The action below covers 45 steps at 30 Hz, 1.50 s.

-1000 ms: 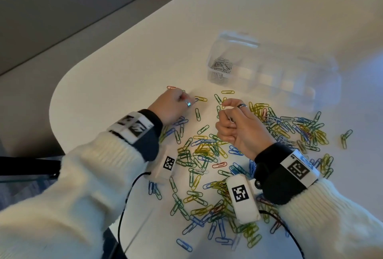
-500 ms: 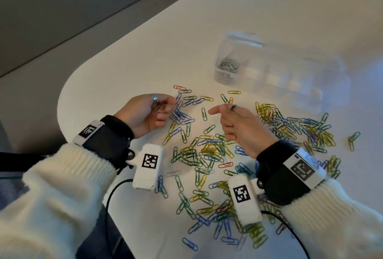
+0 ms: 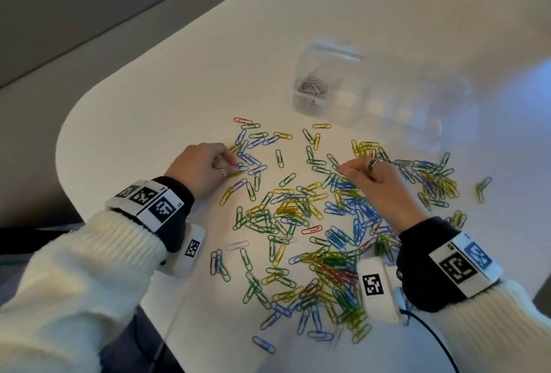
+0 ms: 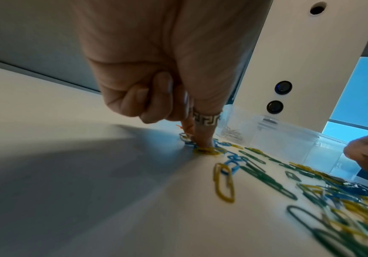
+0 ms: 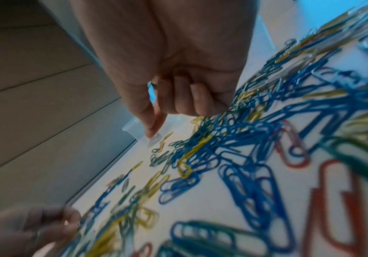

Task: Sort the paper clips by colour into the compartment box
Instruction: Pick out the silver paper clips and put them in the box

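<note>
The left wrist view alone is showing the left hand (image 4: 156,83) pressing a ringed fingertip onto a yellow clip (image 4: 209,151); right hand (image 3: 378,190) curling, grip unclear, amid paper clips (image 3: 298,214) sprawling mid-frame, clear compartment box (image 3: 372,98) sitting upper right

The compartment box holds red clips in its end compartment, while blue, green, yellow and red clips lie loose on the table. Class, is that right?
One slip: the clips in the end compartment of the compartment box are silver clips, not red, as the head view shows. The rest stands: blue, green, yellow and red loose clips lie on the table.
</note>
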{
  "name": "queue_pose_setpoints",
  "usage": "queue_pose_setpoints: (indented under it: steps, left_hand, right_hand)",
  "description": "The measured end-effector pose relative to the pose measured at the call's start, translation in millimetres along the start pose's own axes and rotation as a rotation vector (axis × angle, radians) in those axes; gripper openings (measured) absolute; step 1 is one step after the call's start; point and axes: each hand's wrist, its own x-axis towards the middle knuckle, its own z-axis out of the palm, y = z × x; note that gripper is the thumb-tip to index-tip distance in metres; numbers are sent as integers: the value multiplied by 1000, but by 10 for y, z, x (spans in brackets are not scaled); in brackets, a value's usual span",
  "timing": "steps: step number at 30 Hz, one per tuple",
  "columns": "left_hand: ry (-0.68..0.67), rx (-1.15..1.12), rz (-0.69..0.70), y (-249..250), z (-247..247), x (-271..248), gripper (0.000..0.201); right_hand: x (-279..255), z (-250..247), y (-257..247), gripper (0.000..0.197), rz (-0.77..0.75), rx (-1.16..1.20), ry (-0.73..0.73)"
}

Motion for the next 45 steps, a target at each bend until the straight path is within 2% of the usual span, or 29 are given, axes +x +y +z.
queue_pose_setpoints:
  steps: [2, 5, 9, 13, 16, 20, 23, 27, 29, 32, 33, 35, 37, 38, 43, 45]
  left_hand:
    - [-8, -9, -7, 3, -9, -6, 11]
    - [58, -63, 10, 13, -23, -32, 12]
    - [108, -163, 26, 34, -35, -85, 16]
    - [73, -325, 0, 29, -34, -99, 25]
    - [-38, -556, -105, 75, -29, -143, 20]
    - [-277, -1157, -282, 162, -56, -228, 20]
    - [-478, -1376, -274, 176, -56, -288, 21]
    - [-601, -1502, -183, 163, 16, -345, 27]
    - [-624, -1519, -185, 189, 56, -371, 21]
    - [-612, -1398, -258, 269, 128, -416, 6]
    - [-603, -1283, -279, 289, 165, -434, 15]
    - [-559, -942, -232, 323, 262, -481, 29]
    - [-555, -680, -148, 364, 344, -546, 34]
    - [-569, -633, -129, 375, 381, -569, 35]
    - [-556, -781, -241, 372, 397, -633, 30]
    - [-507, -721, -246, 344, 370, -640, 25]
  right_hand:
    - [-75, 29, 27, 9, -36, -101, -70]
    - [-208, 157, 15, 14, -90, -288, -159]
    - [-273, 317, 31, 21, -90, -527, -132]
    - [-285, 387, -5, 12, -82, -546, -88]
    - [-274, 418, -15, 6, -92, -554, -99]
    - [-257, 443, 22, 9, -92, -528, -160]
    - [-248, 401, 38, 12, -98, -410, -271]
    - [-298, 283, 17, 14, -130, -196, -397]
    - [-324, 245, 18, 19, -99, -10, -399]
    - [-358, 227, 30, 22, 79, 431, -381]
    - [-375, 229, 39, 20, 108, 571, -378]
    - [-410, 236, 70, 13, 117, 786, -373]
    - [-439, 245, 111, 11, 92, 885, -354]
    - [-447, 251, 133, 12, 76, 914, -342]
    - [-482, 272, 179, 23, -19, 966, -325]
    - [-505, 294, 174, 19, -40, 992, -348]
